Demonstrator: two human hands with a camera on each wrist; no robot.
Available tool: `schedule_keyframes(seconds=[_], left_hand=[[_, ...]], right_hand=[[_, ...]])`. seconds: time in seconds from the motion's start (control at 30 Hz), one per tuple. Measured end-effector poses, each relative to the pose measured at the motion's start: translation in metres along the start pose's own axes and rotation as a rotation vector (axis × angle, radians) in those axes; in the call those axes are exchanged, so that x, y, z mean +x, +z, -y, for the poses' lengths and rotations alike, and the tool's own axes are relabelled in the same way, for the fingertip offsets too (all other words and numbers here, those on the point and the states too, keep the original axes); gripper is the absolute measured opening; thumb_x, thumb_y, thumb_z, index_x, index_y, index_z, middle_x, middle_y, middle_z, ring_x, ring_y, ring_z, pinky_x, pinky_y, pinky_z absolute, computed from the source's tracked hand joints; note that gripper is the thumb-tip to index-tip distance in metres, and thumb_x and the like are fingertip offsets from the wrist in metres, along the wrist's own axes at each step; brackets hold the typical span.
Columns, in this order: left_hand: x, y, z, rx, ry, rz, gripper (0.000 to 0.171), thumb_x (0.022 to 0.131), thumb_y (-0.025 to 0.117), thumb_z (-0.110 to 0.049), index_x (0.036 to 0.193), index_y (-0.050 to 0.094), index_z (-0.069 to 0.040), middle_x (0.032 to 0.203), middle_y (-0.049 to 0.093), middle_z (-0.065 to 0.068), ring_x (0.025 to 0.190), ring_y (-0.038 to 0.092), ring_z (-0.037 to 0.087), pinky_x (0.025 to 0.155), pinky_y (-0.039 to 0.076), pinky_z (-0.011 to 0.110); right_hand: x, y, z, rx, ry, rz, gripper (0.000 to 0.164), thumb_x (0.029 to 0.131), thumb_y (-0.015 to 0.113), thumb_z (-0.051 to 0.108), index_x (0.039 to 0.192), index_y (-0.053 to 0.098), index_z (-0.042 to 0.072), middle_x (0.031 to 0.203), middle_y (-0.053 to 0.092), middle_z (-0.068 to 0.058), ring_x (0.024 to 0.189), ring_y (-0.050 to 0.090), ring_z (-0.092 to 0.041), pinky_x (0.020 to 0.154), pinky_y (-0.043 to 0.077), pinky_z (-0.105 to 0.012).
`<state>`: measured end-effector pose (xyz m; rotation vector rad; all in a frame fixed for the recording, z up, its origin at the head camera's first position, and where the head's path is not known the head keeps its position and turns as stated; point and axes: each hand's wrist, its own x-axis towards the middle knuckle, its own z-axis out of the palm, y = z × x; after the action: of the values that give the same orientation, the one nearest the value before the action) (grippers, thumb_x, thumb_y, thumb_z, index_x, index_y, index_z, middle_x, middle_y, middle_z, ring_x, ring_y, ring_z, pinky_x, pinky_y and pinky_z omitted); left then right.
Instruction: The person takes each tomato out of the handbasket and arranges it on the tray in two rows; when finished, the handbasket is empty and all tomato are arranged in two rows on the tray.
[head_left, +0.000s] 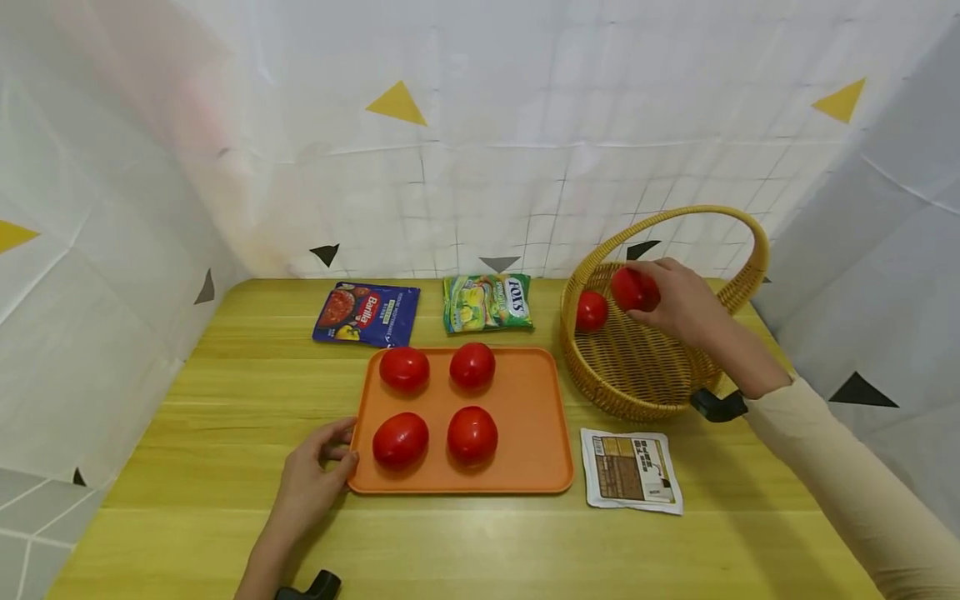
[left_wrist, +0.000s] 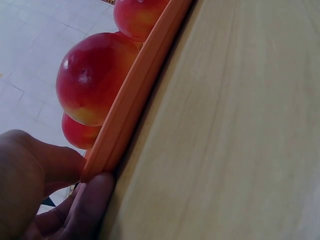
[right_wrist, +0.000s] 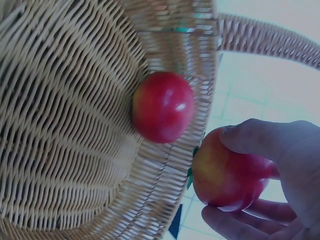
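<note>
My right hand (head_left: 678,302) grips a smooth red fruit (right_wrist: 227,172) with a yellow blush, thumb on one side and fingers on the other. In the head view it is over the far part of the wicker basket (head_left: 633,408). Another red fruit (right_wrist: 164,107) lies inside against the basket wall. At the front left corner of the orange tray (head_left: 528,425), my left hand (head_left: 311,475) pinches the rim between thumb and fingers, as the left wrist view shows. Several similar red fruits (head_left: 472,436) sit on the left part of that tray.
A blue Barilla pouch (head_left: 367,314) and a green Fox's candy bag (head_left: 487,303) lie behind the tray. A white packet (head_left: 632,471) is right of it, in front of the basket. The basket's tall handle (head_left: 693,208) arches up near the white sheet backdrop (head_left: 495,192).
</note>
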<state>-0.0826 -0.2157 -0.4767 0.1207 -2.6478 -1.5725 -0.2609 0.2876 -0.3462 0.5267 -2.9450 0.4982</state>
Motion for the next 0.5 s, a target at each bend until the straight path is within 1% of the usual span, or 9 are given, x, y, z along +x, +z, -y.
schedule_keyframes(seconds=[0.2,0.37,0.5], left_hand=[[0.001,0.0,0.003,0.009,0.005,0.0,0.047,0.088,0.069,0.004,0.132,0.064,-0.01,0.111,0.064,0.011,0.09,0.065,0.022,0.052,0.057,0.03],[0.001,0.0,0.002,0.005,0.013,0.0,0.047,0.088,0.069,0.005,0.133,0.063,-0.008,0.112,0.064,0.013,0.091,0.065,0.024,0.052,0.057,0.03],[0.0,0.0,0.001,0.006,0.009,-0.002,0.047,0.088,0.069,0.005,0.132,0.064,-0.009,0.112,0.065,0.013,0.091,0.065,0.023,0.052,0.057,0.029]], right_hand=[[-0.015,-0.003,0.012,0.027,-0.036,-0.057,0.075,0.08,0.083,0.012,0.145,0.048,0.004,0.13,0.052,-0.027,0.107,0.057,-0.047,0.083,0.053,-0.062],[-0.027,-0.002,0.019,0.018,-0.066,-0.092,0.075,0.079,0.085,0.013,0.144,0.05,0.004,0.13,0.052,-0.028,0.105,0.058,-0.048,0.082,0.054,-0.062],[-0.036,0.001,0.024,0.03,-0.067,-0.116,0.074,0.078,0.086,0.014,0.143,0.051,0.005,0.125,0.054,-0.026,0.102,0.059,-0.047,0.079,0.055,-0.061]])
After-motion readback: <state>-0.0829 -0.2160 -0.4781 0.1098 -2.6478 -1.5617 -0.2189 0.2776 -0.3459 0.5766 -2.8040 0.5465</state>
